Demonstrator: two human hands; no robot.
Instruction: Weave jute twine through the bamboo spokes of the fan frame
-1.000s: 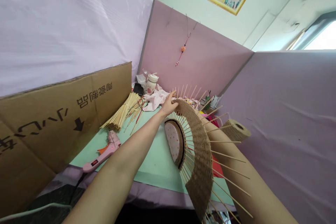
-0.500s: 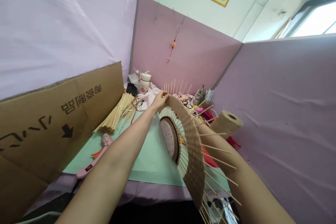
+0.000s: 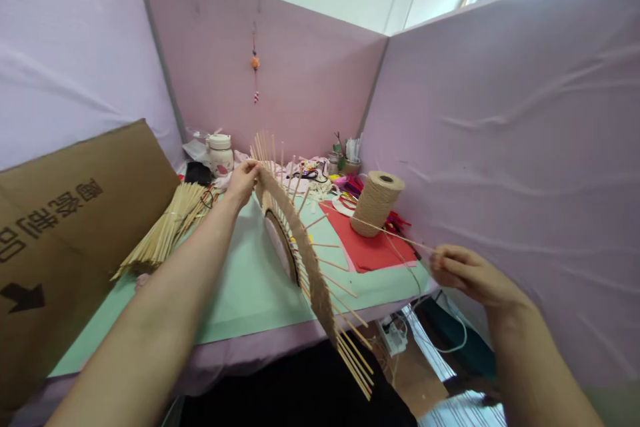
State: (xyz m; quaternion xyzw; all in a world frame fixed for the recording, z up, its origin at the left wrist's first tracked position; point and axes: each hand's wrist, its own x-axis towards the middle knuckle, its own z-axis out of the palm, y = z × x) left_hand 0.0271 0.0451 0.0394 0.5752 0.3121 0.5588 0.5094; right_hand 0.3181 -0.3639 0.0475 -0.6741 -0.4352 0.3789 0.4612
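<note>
My left hand (image 3: 243, 181) grips the top rim of a woven disc (image 3: 305, 259), held on edge above the green mat (image 3: 250, 293). The disc is jute cord wound around thin wooden spokes that stick out past its rim. My right hand (image 3: 467, 275) is off to the right, past the table edge, its fingers pinched on a strand of jute twine (image 3: 395, 235). The strand runs from that hand back toward the disc. A spool of the same twine (image 3: 376, 203) stands upright on a red sheet (image 3: 370, 248).
A bundle of wooden sticks (image 3: 165, 227) lies at the left beside a cardboard sheet (image 3: 65, 220). A white jar (image 3: 220, 153), cloth and small craft items crowd the back corner. Pink partition walls (image 3: 500, 133) close the desk on three sides. A power strip (image 3: 393, 337) lies on the floor.
The view has swung right and down. My right hand has come out from behind the disc and drawn the twine out to the right. The left hand stays on the rim.
</note>
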